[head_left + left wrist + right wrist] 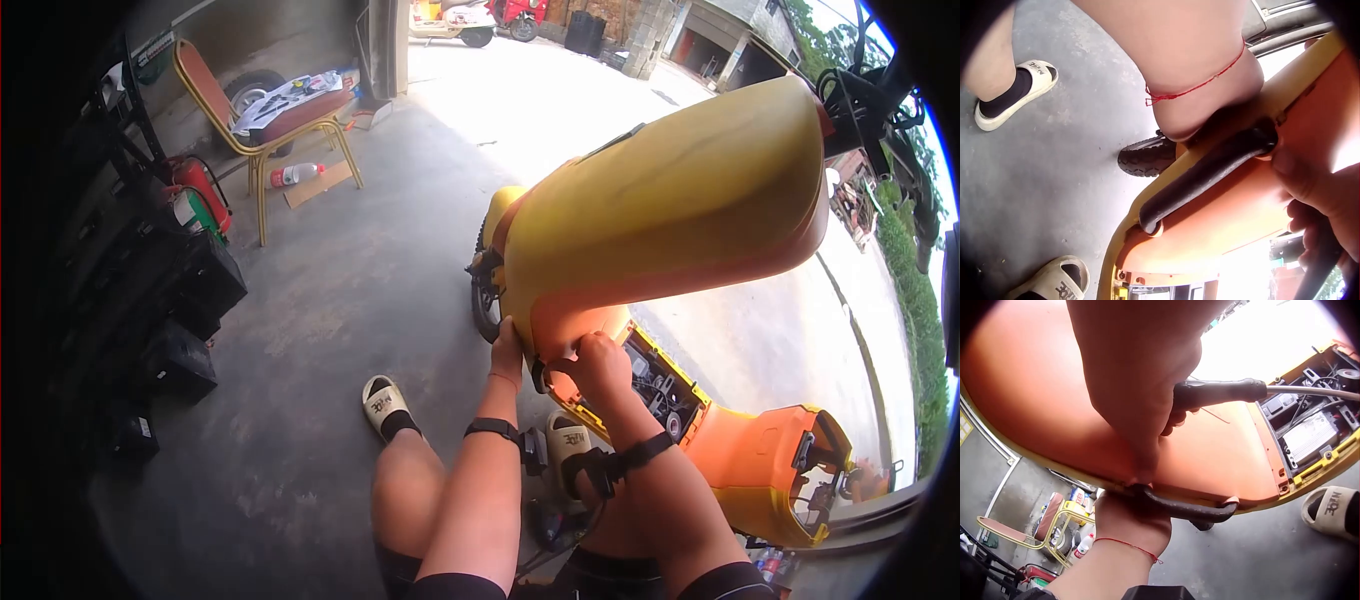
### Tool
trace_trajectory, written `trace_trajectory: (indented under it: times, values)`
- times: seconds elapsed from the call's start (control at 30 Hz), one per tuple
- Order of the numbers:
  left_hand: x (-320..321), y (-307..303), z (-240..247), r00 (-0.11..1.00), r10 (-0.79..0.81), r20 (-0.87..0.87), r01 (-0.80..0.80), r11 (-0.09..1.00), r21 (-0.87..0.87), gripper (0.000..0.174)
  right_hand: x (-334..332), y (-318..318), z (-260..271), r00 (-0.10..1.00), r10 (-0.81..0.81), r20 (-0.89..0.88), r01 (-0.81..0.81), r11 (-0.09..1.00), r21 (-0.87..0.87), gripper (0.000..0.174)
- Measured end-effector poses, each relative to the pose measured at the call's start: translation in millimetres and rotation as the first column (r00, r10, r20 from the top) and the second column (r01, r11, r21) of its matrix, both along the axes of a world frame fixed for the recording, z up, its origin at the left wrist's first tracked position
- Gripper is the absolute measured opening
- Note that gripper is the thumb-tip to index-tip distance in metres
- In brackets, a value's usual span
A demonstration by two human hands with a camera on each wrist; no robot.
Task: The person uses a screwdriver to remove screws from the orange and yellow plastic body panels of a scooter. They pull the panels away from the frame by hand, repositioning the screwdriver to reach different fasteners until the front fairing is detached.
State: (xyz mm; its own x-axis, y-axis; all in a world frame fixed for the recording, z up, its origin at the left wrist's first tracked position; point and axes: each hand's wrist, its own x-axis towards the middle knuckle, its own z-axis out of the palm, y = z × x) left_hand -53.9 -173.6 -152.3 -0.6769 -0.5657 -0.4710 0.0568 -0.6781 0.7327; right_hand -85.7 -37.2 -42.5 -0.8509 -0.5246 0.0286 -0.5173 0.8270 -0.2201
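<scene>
An orange panel point(575, 318) point(1216, 219) point(1210, 456) with a yellow edge carries a curved black handle point(1204, 175) point(1194, 510). My left hand point(508, 350) point(1210, 94) point(1135, 528) lies against the panel's outer side beside the handle's upper end; its fingers are mostly hidden. Curled fingers of my right hand point(603, 370) point(1325, 200) point(1141, 394) grip a tool's black grip point(1222, 394), from which a metal rod point(1310, 391) sticks out. The right thumb presses at that same end of the handle.
A long yellow-orange body point(670, 190) rises above the hands. An open compartment point(660, 385) point(1310, 434) with wiring lies to the right, beside another orange part point(750, 450). A chair point(290, 120) stands back left, black boxes point(185, 360) at left, and a slippered foot point(388, 405) below.
</scene>
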Motion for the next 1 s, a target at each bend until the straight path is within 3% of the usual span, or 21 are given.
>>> trace_trajectory:
  times: [0.1, 0.17, 0.2, 0.27, 0.3, 0.33, 0.4, 0.43, 0.5, 0.53, 0.57, 0.6, 0.63, 0.67, 0.8, 0.83, 0.87, 0.9, 0.93, 1.0]
  values:
    - [2, -5, -4, 1.0, -0.017, -0.023, 0.018, 0.999, 0.03, 0.068, 0, 0, 4, 1.0, 0.021, -0.004, -0.021, 0.999, 0.029, 0.049]
    - [3, -10, -27, 0.987, -0.155, 0.047, 0.16, 0.889, -0.429, 0.058, 2, -1, 7, 0.999, 0.001, 0.043, -0.004, 0.997, 0.072, 0.049]
    - [-2, -13, -26, 0.987, -0.159, 0.036, 0.159, 0.887, -0.435, 0.058, -1, -3, 8, 0.999, -0.002, 0.032, 0.0, 0.998, 0.068, 0.049]
    - [-9, -14, -24, 0.996, -0.077, -0.053, 0.064, 0.976, -0.206, 0.027, -2, 0, 7, 0.998, 0.016, 0.056, -0.021, 0.996, 0.082, 0.05]
    - [-11, -15, -21, 0.993, -0.099, -0.06, 0.084, 0.974, -0.212, 0.027, 0, 1, 10, 0.998, 0.014, 0.064, -0.019, 0.997, 0.07, 0.05]
    - [-10, -19, -14, 0.994, -0.104, -0.032, 0.081, 0.907, -0.413, 0.029, 1, 2, 12, 0.999, 0.008, 0.036, -0.011, 0.997, 0.08, 0.046]
    - [-13, -31, -2, 0.995, -0.1, 0.002, 0.067, 0.65, -0.757, 0.037, 2, 5, 15, 1.0, 0.02, 0.004, -0.02, 1.0, -0.004, 0.039]
    - [-24, -44, -14, 0.991, -0.137, -0.008, 0.082, 0.641, -0.763, 0.037, 3, 5, 20, 1.0, 0.015, 0.018, -0.015, 1.0, -0.013, 0.038]
    - [-48, -63, -51, 0.929, -0.166, -0.331, -0.041, 0.842, -0.539, 0.048, 5, 6, 27, 0.999, 0.006, 0.047, -0.005, 1.0, -0.021, 0.042]
    - [-44, -59, -28, 0.923, -0.192, -0.332, -0.022, 0.839, -0.544, 0.048, 6, 6, 31, 0.998, 0.004, 0.062, -0.003, 1.0, -0.022, 0.043]
    - [-32, -58, -5, 0.984, -0.175, -0.024, 0.047, 0.391, -0.919, 0.046, 8, 6, 32, 0.999, 0.01, 0.045, -0.008, 0.999, -0.037, 0.042]
    - [-25, -57, 11, 0.976, 0.018, 0.216, 0.216, -0.171, -0.961, 0.045, 8, 5, 30, 0.999, -0.005, 0.047, 0.007, 0.999, -0.044, 0.042]
    - [-24, -55, 10, 0.979, -0.049, 0.198, 0.199, 0.021, -0.98, 0.041, 8, 2, 27, 0.999, -0.023, 0.039, 0.025, 0.999, -0.041, 0.046]
    - [-20, -58, 5, 0.978, -0.064, 0.198, 0.2, 0.011, -0.98, 0.041, 7, -1, 24, 0.999, -0.045, 0.03, 0.046, 0.998, -0.038, 0.05]
    - [-32, -69, -20, 0.917, -0.38, -0.126, 0.126, 0.572, -0.811, 0.043, 4, 2, 15, 0.998, 0.032, -0.046, -0.033, 0.999, -0.037, 0.046]
    - [-33, -61, -9, 0.903, -0.409, -0.134, 0.136, 0.567, -0.812, 0.043, 4, 1, 11, 0.999, 0.021, -0.036, -0.022, 0.999, -0.033, 0.045]
    - [-30, -57, 2, 0.848, -0.329, -0.415, 0.123, 0.884, -0.45, 0.044, 2, 0, 7, 1.0, 0.016, -0.025, -0.017, 0.999, -0.03, 0.044]
    - [-26, -55, 8, 0.79, -0.126, -0.6, 0.17, 0.985, 0.018, 0.045, 4, 0, 8, 1.0, 0.006, -0.029, -0.008, 0.998, -0.057, 0.045]
    - [-28, -58, 1, 0.783, -0.144, -0.605, 0.188, 0.982, 0.009, 0.045, 5, -1, 10, 0.999, -0.012, -0.036, 0.009, 0.998, -0.065, 0.045]
    - [-33, -59, -4, 0.884, -0.292, -0.365, 0.114, 0.892, -0.437, 0.048, 8, -1, 15, 1.0, -0.021, -0.009, 0.02, 0.998, -0.053, 0.047]
